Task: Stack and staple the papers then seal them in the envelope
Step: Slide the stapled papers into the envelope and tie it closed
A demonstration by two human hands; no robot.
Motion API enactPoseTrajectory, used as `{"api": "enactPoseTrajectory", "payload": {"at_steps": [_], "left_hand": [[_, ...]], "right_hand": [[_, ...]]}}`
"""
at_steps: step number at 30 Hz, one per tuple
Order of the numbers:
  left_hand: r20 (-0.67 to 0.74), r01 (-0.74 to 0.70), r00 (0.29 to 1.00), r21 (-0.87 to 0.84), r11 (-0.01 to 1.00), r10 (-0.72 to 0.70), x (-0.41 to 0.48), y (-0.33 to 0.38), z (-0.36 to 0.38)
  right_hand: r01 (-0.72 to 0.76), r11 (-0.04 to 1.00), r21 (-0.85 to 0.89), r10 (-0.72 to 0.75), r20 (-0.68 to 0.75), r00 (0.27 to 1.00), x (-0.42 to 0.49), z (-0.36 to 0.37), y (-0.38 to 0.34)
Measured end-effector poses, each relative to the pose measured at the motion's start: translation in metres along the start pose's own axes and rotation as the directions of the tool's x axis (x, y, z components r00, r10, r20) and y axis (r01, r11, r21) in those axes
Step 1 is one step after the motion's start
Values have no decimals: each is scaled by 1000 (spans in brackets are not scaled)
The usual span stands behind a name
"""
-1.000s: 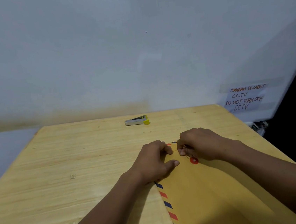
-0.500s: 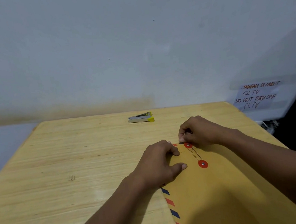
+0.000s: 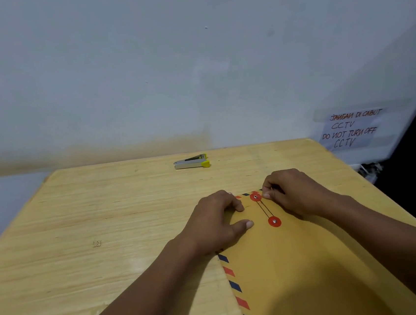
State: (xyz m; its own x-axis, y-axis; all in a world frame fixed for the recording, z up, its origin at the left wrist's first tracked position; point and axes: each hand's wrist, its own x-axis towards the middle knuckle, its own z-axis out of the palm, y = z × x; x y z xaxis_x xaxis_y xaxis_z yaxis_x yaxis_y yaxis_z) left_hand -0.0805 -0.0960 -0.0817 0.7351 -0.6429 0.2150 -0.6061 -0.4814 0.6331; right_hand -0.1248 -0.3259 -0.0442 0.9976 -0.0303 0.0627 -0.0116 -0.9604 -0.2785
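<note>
A brown envelope (image 3: 297, 263) with a red and blue striped border lies on the wooden table (image 3: 93, 220), its flap folded down at the far end. Two red closure discs show: the upper disc (image 3: 255, 197) on the flap and the lower disc (image 3: 274, 221) on the body, with a thin string (image 3: 265, 209) running between them. My left hand (image 3: 216, 223) presses flat on the envelope's left far corner. My right hand (image 3: 292, 192) pinches the string's end right beside the upper disc. No papers are visible.
A silver stapler (image 3: 191, 162) with a yellow tip lies near the table's far edge, apart from the hands. A white wall stands behind. A handwritten paper notice (image 3: 351, 129) hangs at the right, beyond the table's right edge.
My right hand moved from over the lower disc up to the upper disc, laying the string between the two discs. My left hand stayed pressing on the envelope.
</note>
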Motion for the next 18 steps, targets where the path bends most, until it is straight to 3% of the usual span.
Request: {"api": "enactPoseTrajectory", "payload": {"at_steps": [8,11,14,18], "left_hand": [[3,-79,997,174,982,80,-8,9,2],[-19,-75,996,284,956,83,-14,11,4],[-84,-50,993,341,939,84,-27,16,-2],[-79,12,997,439,899,25,-43,27,-8]], "right_hand": [[41,996,84,-40,-11,999,-53,-5,-3],[-109,989,97,120,-122,985,-70,-13,14],[-313,948,65,315,-38,948,-86,-18,33],[-387,907,165,390,19,921,-93,-20,34]]}}
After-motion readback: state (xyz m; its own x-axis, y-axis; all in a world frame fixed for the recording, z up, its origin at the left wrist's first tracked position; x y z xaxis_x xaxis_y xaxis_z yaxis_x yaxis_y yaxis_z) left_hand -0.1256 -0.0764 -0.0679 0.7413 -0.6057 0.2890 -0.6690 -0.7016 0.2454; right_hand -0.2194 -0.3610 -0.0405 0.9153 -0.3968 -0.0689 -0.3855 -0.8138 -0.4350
